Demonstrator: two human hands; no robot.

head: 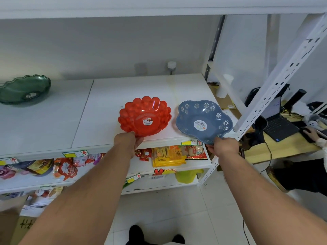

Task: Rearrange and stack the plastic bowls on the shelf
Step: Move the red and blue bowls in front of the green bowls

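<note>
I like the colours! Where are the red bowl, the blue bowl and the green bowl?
red bowl (144,116), head view, inside base.
blue bowl (203,121), head view, inside base.
green bowl (24,89), head view, inside.

I count three plastic bowls on my top shelf (123,89): one red bowl (144,116) near the front edge, one blue bowl (203,121) with white flowers at its 3 o'clock, overhanging the edge, and one green bowl (24,89) far off toward 9 o'clock. Each of the red and blue bowls carries one round sticker in its middle. Two hands are up: my left hand (128,141) gripping the red bowl's rim, my right hand (224,145) gripping the blue one's. Below, two lower shelves hold snack packets, too jumbled to count.
</note>
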